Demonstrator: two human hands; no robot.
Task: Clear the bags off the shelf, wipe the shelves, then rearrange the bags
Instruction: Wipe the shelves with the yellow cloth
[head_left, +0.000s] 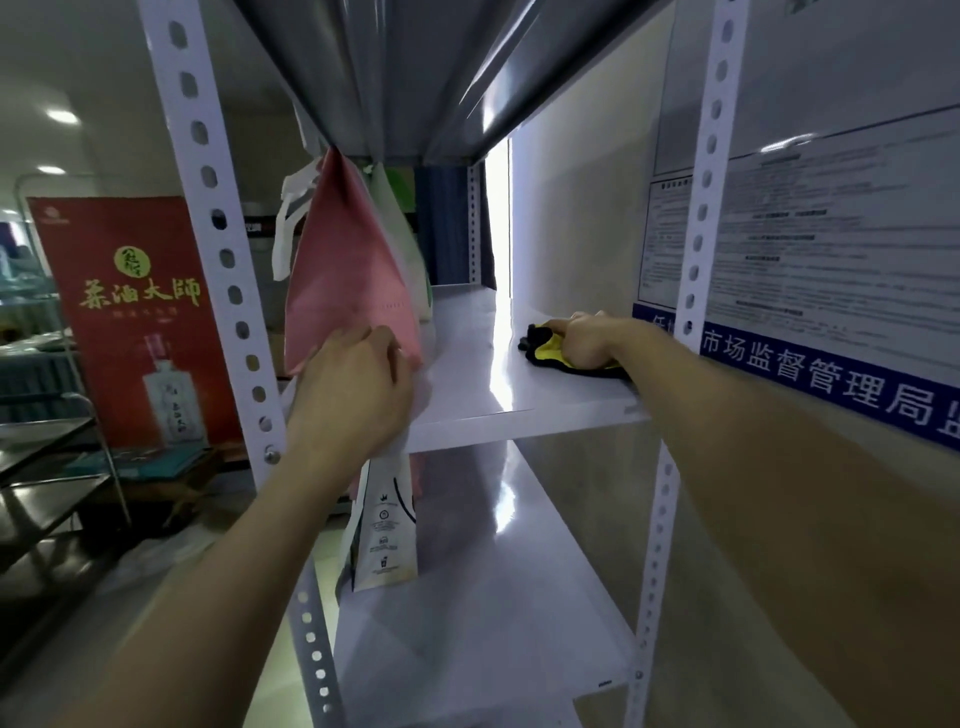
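Bags remain at the left end of the middle shelf (478, 374): a pink bag (353, 270) leans upright against the perforated post (228, 291), with a pale bag (415, 260) just behind it. The left hand (358, 384) has its fingers curled on the pink bag's lower corner, holding it aside. A printed paper bag (384, 540) hangs or stands just below that hand, over the lower shelf (493, 597); I cannot tell whether the hand carries it too.

At the right of the frame the right hand (587, 338) grips a yellow-and-black cloth (545, 353) and presses it on the shelf near the wall.

The likely trouble is that the shelf is being wiped with bags on it. The patch under them would probably stay dirty, and a sweep leftward could push the pink bag out past the post to the floor. With attention split, the left grip may slip. A damp cloth could also mark the paper bag.
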